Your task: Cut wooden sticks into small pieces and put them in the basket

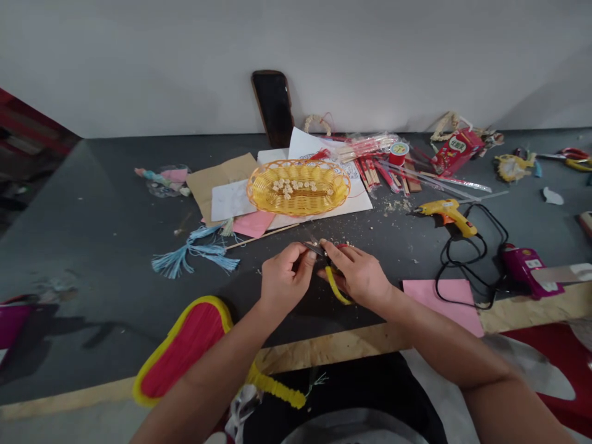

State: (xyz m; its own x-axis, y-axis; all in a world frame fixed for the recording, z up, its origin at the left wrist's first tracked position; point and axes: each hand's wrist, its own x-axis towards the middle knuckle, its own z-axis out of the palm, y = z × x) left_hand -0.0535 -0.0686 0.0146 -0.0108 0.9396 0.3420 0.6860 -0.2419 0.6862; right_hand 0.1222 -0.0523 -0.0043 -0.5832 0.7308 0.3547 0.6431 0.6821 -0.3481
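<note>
My right hand (363, 275) is closed around scissors (336, 285) with a yellow handle, their dark blades pointing left. Fingers and thumb of my left hand (285, 275) are pinched together right at the blade tips; whatever they hold is too small to make out. Just beyond both hands lies a yellow woven basket (298, 206) with an orange rim, and several small cream flower-like pieces (296, 186) are inside it. Pale crumbs are scattered on the dark table around the hands.
A yellow glue gun (446, 216) with a black cable lies right, near pink paper (446, 302). Blue tassels (197, 251) and a thin stick (263, 236) are left. A phone (272, 108) leans on the wall. A red-and-yellow sole-shaped piece (189, 345) lies by my left forearm.
</note>
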